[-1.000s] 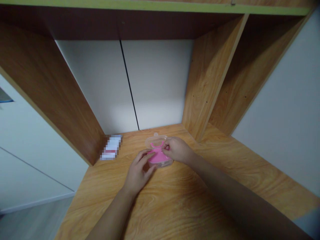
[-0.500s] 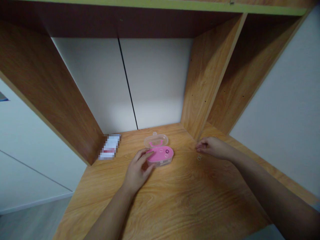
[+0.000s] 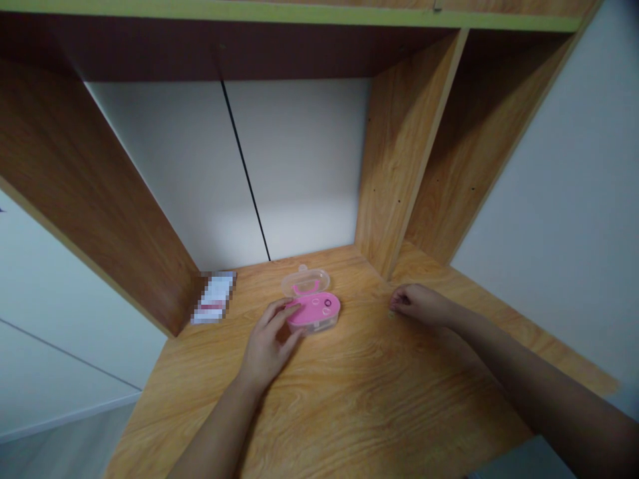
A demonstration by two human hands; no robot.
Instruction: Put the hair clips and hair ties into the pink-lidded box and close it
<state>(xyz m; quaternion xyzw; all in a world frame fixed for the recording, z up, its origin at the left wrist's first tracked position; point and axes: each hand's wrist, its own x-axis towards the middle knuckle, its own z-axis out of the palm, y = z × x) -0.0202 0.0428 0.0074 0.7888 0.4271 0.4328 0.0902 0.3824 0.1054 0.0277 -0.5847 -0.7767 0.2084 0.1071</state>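
Note:
A small oval plastic case (image 3: 315, 326) stands on the wooden desk, its clear lid (image 3: 309, 276) with a pink handle folded back. On its pink insert (image 3: 309, 310) lie a dark ring-shaped band (image 3: 328, 303) and two pale ones. My left hand (image 3: 264, 342) holds the left end of the case, fingers over the top and thumb at the front. To the right, my right hand (image 3: 412, 303) is pinched at the desk surface over a small pale band (image 3: 391, 315), which the fingertips partly hide.
A pixelated flat item (image 3: 214, 298) lies at the back left, against the wooden side panel (image 3: 114, 199). An upright wooden divider (image 3: 394, 179) rises behind my right hand. A shelf (image 3: 249, 46) spans overhead. A grey-white object (image 3: 524, 460) shows at the bottom right.
My right hand has come down onto the small pale bands on the desk, which now show less. My left hand stays on the case. The view has shifted slightly.

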